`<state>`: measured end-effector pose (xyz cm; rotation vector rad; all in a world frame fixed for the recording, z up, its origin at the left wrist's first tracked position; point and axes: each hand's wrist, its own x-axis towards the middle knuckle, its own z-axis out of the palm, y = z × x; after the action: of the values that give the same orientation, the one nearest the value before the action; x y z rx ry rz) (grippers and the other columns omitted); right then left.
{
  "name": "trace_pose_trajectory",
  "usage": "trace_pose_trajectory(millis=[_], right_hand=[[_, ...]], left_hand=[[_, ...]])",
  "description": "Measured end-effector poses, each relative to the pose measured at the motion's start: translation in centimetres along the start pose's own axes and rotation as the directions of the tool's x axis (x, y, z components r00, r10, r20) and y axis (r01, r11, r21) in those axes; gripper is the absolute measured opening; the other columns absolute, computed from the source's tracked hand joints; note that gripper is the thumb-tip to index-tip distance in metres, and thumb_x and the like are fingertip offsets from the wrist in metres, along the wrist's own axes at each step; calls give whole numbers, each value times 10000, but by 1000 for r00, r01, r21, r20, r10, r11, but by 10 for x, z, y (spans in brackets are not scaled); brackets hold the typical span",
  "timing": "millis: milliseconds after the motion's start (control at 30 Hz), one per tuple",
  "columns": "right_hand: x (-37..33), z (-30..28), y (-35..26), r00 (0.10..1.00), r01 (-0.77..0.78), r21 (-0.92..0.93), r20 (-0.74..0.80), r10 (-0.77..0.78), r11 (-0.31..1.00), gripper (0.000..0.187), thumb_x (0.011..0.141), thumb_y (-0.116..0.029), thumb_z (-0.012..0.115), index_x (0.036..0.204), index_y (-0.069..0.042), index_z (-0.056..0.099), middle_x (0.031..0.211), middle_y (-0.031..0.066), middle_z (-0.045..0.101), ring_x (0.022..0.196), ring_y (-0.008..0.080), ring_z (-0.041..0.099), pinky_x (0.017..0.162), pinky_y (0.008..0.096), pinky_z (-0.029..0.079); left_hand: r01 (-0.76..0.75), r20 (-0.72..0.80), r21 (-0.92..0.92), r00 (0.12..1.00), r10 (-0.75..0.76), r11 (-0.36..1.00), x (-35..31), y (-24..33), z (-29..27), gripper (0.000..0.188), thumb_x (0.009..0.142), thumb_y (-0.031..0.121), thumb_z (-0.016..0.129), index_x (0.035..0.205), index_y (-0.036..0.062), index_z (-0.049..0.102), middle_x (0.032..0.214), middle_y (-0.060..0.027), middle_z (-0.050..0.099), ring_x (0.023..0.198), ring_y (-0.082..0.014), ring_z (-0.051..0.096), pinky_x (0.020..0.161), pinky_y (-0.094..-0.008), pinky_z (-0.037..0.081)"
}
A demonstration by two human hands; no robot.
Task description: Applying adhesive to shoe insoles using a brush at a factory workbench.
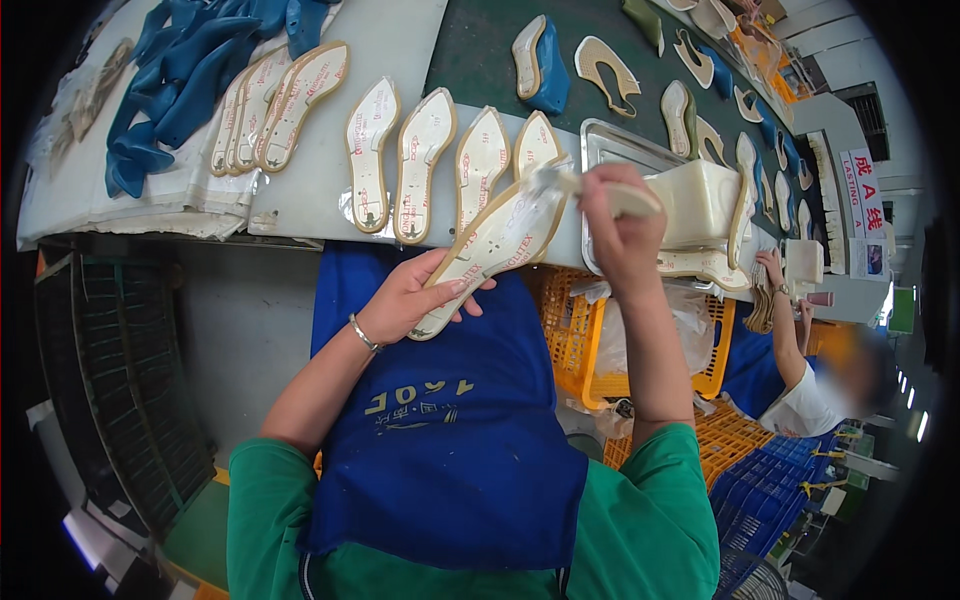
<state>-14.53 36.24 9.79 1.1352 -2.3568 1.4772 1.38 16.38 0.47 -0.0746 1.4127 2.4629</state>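
Observation:
My left hand (408, 296) grips a white shoe insole (500, 238) by its heel end, tilted up over my apron. In my right hand (625, 225) is a brush (632, 200), its blurred bristles against the insole's toe part, where the surface looks wet. Behind it, more insoles lie spaced out on the white table: one (373, 155) at left, another (423, 165) beside it, and two further right, partly covered by the held one. A cluster of overlapping insoles (300, 105) lies farther left.
Blue shoe lasts (190, 80) are heaped at the far left. A white tub (695, 200) stands in a metal tray (630, 145) at right. Lasts and shoe parts sit on the green belt (500, 70). Below the table is a yellow crate (600, 350). Another person (800, 385) works at right.

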Motion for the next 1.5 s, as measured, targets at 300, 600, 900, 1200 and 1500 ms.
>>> trace_pose_trajectory(millis=[300,600,900,1200,1500], right_hand=[[-16,-16,-4,986,-78,166,-134,101,983,89,913,-78,636,904,11,632,773,42,629,681,105,591,614,245,463],[16,-26,19,997,-50,-60,-68,45,997,108,926,-81,615,890,21,622,755,42,626,672,96,587,606,251,456],[8,-9,-2,984,-179,202,17,179,963,115,949,-96,602,898,7,616,803,30,626,684,67,580,611,203,447],[-6,-2,-2,959,-142,312,-190,208,939,118,974,-95,563,954,20,584,785,69,629,679,98,611,607,223,490],[-52,34,-24,959,-245,378,-39,280,893,122,956,-106,581,914,4,615,762,58,637,636,85,597,591,225,482]], left_hand=[[-8,-41,-30,999,7,1000,-3,2,-2,432,977,167,541,1360,-9,449,1211,-192,629,899,-188,682,714,-274,562],[-2,16,-49,1000,2,999,-11,2,-8,436,989,161,539,1388,19,438,1230,-176,627,919,-175,680,719,-268,556],[10,16,-48,1000,-9,999,-12,1,-6,455,981,154,537,1395,7,417,1215,-189,627,919,-200,688,714,-273,569],[-8,-45,-90,999,4,996,-12,3,-2,452,986,156,531,1397,13,411,1222,-194,623,909,-197,690,695,-269,572],[-18,-140,-123,990,1,992,-7,6,3,438,996,180,528,1393,31,417,1228,-177,626,907,-190,692,685,-262,574]])
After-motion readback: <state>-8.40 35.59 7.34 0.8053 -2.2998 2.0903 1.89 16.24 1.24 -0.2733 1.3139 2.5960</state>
